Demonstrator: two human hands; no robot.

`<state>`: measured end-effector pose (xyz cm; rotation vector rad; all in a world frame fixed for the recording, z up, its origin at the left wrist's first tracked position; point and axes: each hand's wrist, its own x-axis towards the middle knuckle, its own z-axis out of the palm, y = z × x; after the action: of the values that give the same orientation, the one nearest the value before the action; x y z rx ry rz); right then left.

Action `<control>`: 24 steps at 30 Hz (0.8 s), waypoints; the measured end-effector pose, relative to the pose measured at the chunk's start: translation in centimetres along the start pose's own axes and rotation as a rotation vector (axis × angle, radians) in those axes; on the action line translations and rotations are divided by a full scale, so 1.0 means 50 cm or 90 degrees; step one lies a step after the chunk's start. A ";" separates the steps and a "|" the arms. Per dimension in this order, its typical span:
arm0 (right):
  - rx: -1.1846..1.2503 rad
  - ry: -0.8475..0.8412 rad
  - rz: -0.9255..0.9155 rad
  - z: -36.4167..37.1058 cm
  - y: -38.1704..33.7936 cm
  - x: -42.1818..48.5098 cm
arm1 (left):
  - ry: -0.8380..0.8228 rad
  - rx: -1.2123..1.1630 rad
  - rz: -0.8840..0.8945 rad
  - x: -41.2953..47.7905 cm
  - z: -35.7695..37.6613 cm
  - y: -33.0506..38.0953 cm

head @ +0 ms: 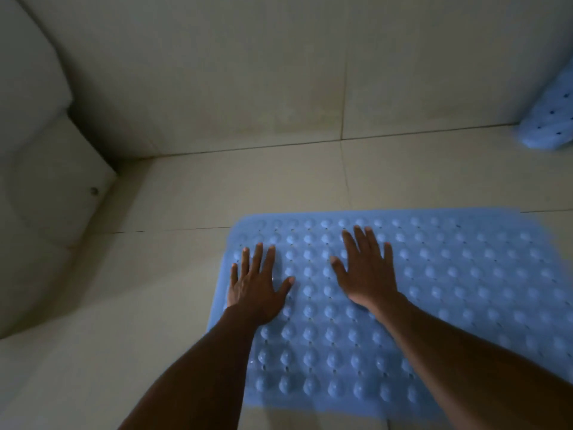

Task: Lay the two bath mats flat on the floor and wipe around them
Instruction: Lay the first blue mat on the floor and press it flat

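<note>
From the head view, both forearms reach forward and down from the bottom edge, bare, roughly parallel, with the wrists nearly straight. The left hand (257,282) lies palm-down near the left edge of the mat (449,274). Its fingers are straight and spread, the thumb is angled out to the right, and it holds nothing. The little finger sits close to the mat's left border. The right hand (366,270) lies palm-down further in, toward the mat's far edge. Its fingers are straight and lightly fanned, the thumb points left, and it too holds nothing. Both palms appear to rest on the mat's bumpy surface, with the two hands near each other but apart.

The mat is pale blue, covered in rows of round bumps with small holes between them. It lies flat on the tiled floor (186,197), its far left corner rounded and its right part running out of view.

A second mat (550,119), also pale blue with dark dots, is at the right edge. It sits well apart from the first and seems to lean where floor meets wall (217,72). A white fixture (37,150) fills the left side, with a small screw (94,191) low on it.
</note>
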<state>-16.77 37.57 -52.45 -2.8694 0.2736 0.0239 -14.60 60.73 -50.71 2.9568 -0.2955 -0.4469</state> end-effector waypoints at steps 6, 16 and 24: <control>-0.001 -0.008 -0.019 0.042 -0.106 0.078 | 0.056 -0.023 0.012 0.088 -0.006 -0.049; -0.045 0.180 0.007 0.114 -0.136 0.089 | 0.117 -0.017 0.013 0.140 0.054 -0.042; -0.043 0.156 0.031 0.109 -0.143 0.092 | 0.050 0.025 -0.002 0.150 0.032 -0.038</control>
<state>-10.84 44.89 -56.09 -2.9309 0.3975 -0.3172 -7.74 60.79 -54.63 3.0046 -0.2946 -0.3281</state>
